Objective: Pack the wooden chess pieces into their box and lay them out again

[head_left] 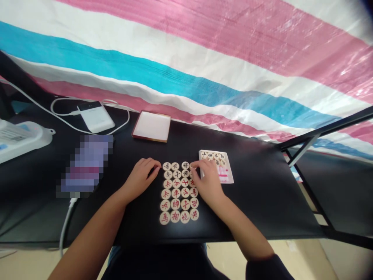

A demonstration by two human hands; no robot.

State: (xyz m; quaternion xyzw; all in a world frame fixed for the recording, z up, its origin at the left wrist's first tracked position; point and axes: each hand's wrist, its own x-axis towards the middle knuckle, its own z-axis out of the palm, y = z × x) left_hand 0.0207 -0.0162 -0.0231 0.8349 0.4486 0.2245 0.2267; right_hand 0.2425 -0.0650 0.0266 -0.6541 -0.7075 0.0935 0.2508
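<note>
Several round wooden chess pieces (176,193) with red and black characters lie in neat rows on the black table (262,202). My left hand (142,176) rests beside the rows' left edge, fingers curled, fingertips touching the top-left piece. My right hand (206,182) lies along the right edge of the rows, its fingers pinched on a piece in the top row. Behind my right hand stands a small white box (222,167) holding more pieces.
A white box lid (152,126) lies further back. A power bank (96,116) with a white cable sits at the back left, beside a blurred-out item (86,165). A white device (20,138) is at the far left. Striped tarp hangs behind. The table's right edge meets a metal frame (305,146).
</note>
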